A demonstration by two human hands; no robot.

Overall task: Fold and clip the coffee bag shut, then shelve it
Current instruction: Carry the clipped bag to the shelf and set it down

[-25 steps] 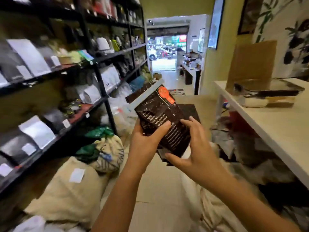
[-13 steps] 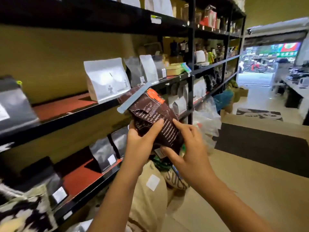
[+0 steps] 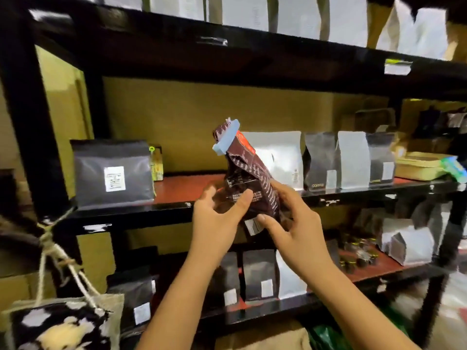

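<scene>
Both hands' fingers [image 3: 243, 198] grip the crinkled brown coffee bag [image 3: 249, 183], blue clip [image 3: 226, 137] on top

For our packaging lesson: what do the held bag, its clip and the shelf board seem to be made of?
Bag: likely glossy printed plastic or foil laminate; it creases sharply and catches light.
Clip: probably matte pale-blue plastic; stiff, straight bar.
Shelf board: reddish-brown, perhaps painted wood or laminate; smooth with faint sheen, material unclear.
</scene>
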